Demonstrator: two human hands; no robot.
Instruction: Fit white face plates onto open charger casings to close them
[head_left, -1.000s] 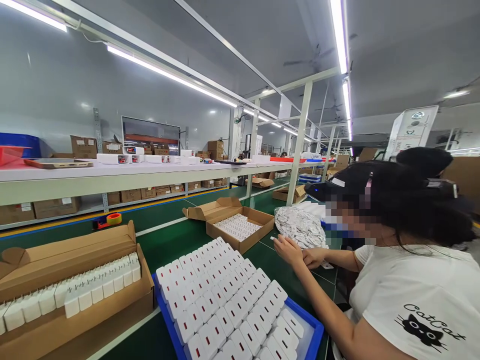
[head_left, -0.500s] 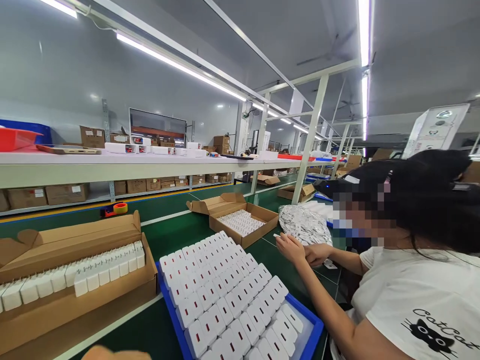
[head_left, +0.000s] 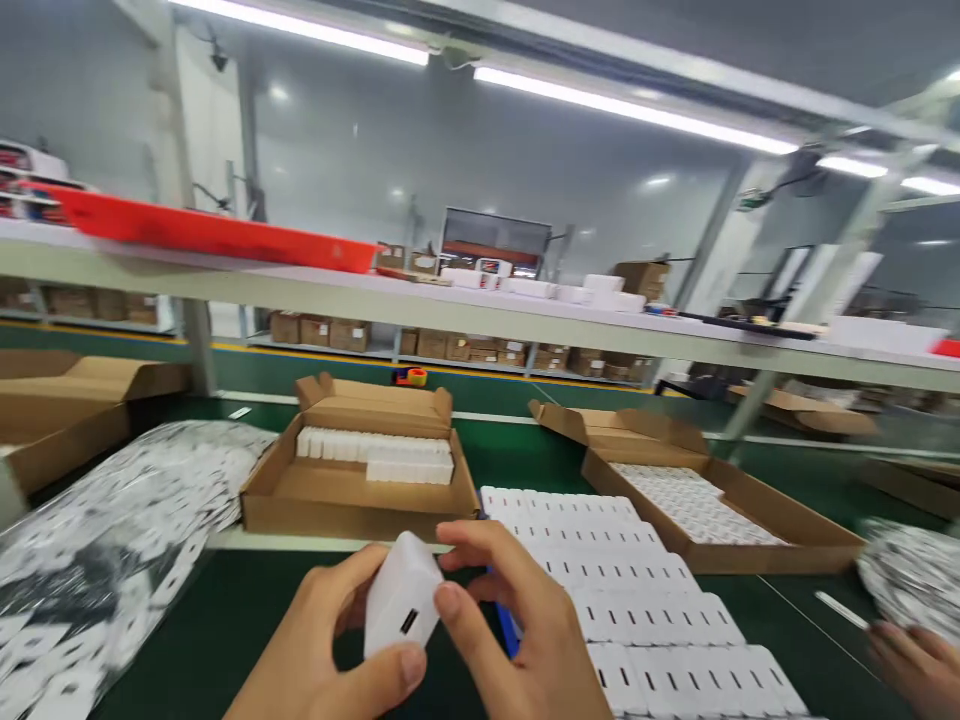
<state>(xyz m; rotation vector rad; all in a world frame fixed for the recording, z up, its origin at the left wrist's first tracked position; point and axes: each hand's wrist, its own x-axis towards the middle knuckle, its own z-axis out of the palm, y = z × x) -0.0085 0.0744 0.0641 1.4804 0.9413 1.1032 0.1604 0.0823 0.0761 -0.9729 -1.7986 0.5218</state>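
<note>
A white charger block (head_left: 401,600) with a small dark port sits between both my hands, low in the middle of the head view. My left hand (head_left: 322,650) grips it from the left, thumb under its lower edge. My right hand (head_left: 517,630) curls over it from the right, fingertips on its top and side. Right behind my hands lies a blue tray (head_left: 507,628) packed with several rows of white chargers (head_left: 637,590). An open cardboard box (head_left: 352,500) with a row of white chargers stands just beyond.
A clear bag of small white pieces (head_left: 97,540) lies at the left. A second open box (head_left: 750,530) of white parts stands at the right. Another person's hand (head_left: 911,665) shows at the lower right. A shelf (head_left: 480,310) carries a red tray (head_left: 210,235).
The view swung left and down, away from the person beside me. Both my hands came into view holding a white charger block.
</note>
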